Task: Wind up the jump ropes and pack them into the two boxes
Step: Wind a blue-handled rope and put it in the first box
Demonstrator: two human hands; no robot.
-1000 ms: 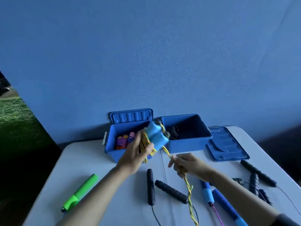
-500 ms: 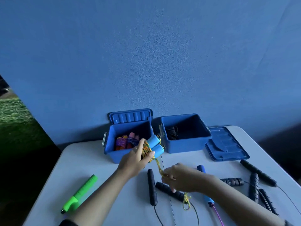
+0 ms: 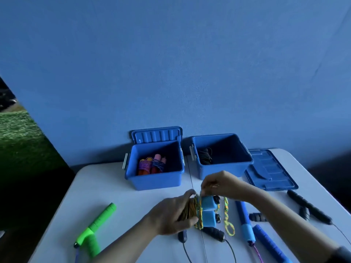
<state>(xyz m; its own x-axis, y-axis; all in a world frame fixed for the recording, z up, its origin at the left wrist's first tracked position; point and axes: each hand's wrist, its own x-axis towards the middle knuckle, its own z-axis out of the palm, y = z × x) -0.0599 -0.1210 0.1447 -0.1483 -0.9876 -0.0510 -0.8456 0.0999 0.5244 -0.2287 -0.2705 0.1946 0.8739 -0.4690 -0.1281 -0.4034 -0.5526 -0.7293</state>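
Note:
My left hand (image 3: 174,215) grips a pair of light blue jump rope handles (image 3: 209,211) with yellow-orange braided rope (image 3: 195,213) wound round them, low over the table. My right hand (image 3: 218,184) pinches the rope just above the bundle. The rope's loose tail (image 3: 228,221) hangs down to the right of the handles. The left blue box (image 3: 154,180) holds wound pink and purple ropes (image 3: 152,165). The right blue box (image 3: 226,168) holds a wound black rope (image 3: 206,157).
On the white table (image 3: 114,186) lie green handles (image 3: 96,224) at the left, black handles (image 3: 212,233) under my hands, blue handles (image 3: 245,221) and more black handles (image 3: 309,208) at the right. A loose blue lid (image 3: 269,169) lies beside the right box.
My left hand brought the bundle down and nearer me, from beside the left box to low over the table. My right hand rose to the bundle's top, and less rope hangs loose.

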